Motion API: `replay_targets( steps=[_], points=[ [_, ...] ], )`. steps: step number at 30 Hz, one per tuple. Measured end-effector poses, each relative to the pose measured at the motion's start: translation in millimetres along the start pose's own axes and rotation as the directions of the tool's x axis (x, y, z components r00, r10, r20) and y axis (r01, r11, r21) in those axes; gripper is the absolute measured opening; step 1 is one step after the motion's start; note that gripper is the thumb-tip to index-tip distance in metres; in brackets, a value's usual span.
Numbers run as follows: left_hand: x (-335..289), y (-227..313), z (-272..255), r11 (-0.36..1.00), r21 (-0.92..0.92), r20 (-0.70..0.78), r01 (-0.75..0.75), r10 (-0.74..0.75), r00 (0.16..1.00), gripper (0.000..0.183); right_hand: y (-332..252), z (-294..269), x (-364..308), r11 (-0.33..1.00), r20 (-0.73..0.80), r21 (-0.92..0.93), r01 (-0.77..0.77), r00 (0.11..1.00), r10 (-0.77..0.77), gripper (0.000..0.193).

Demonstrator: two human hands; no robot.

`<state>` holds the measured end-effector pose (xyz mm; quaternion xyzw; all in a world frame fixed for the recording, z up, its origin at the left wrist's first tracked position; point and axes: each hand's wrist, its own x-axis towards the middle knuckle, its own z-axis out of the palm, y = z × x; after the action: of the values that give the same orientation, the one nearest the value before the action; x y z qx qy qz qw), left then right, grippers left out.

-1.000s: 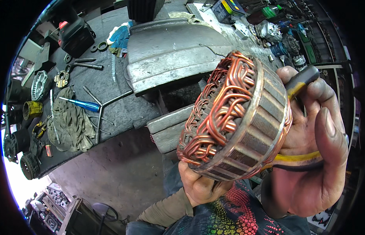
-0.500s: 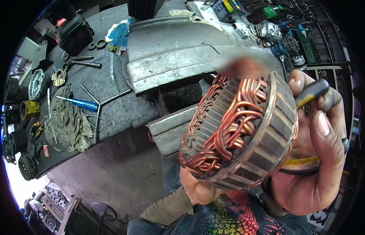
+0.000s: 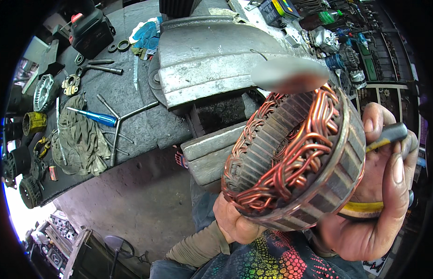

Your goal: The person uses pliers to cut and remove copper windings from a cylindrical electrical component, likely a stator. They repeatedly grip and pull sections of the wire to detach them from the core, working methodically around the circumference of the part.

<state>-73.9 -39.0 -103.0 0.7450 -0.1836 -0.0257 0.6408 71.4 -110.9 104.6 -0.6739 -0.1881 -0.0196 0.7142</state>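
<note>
An alternator stator [image 3: 298, 162], a ribbed dark iron ring with thick copper windings, is held up tilted in front of me. From below, my left hand [image 3: 237, 222] grips its lower rim; some of those fingers are hidden behind the ring. At the right, my right hand [image 3: 388, 186] is closed around pliers [image 3: 391, 136] with yellow and black handles. Their handles are spread apart, one between the thumb and fingers and the other across the palm. The stator hides the jaws. A blurred patch covers the stator's top edge.
Behind the stator is a large bench vise [image 3: 202, 79]. On the dark workbench [image 3: 146, 135] at the left lie a blue screwdriver [image 3: 93, 116], a three-armed wrench [image 3: 116, 128] and a crumpled cloth [image 3: 84, 139]. A black container [image 3: 91, 39] stands farther back. Several alternator parts and a battery [image 3: 277, 11] sit at the far right.
The stator and my right hand with the pliers have shifted slightly right and down in view. The stator has turned a little, showing more of its inside. Both grips look the same.
</note>
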Motion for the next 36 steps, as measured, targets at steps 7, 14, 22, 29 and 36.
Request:
replay_targets(
  steps=[7, 14, 22, 29, 36],
  points=[
    [2, 2, -6, 0.999, 0.047, -0.012, 0.003, -0.002, 1.0, 0.058, -5, 4, 0, 0.997, -0.063, -0.064, -0.038, 0.997, 0.034, 0.03],
    [6, 7, -10, 0.996, 0.088, -0.03, 0.003, 0.0, 1.0, 0.059, -5, 1, -2, 0.975, 0.012, 0.139, -0.171, 0.985, 0.171, 0.029],
    [13, 13, -14, 0.992, 0.13, -0.054, 0.006, 0.001, 0.999, 0.061, -1, -6, -5, 0.975, 0.03, 0.206, -0.082, 0.997, 0.077, 0.03],
    [21, 20, -23, 0.984, 0.179, -0.104, 0.018, 0.001, 0.995, 0.062, 9, -23, 5, 0.972, 0.156, 0.235, -0.017, 0.988, -0.021, 0.026],
    [28, 26, -31, 0.97, 0.237, -0.191, 0.05, -0.004, 0.982, 0.063, 7, -22, 2, 0.985, 0.045, 0.172, -0.004, 0.999, -0.004, 0.031]
  ],
)
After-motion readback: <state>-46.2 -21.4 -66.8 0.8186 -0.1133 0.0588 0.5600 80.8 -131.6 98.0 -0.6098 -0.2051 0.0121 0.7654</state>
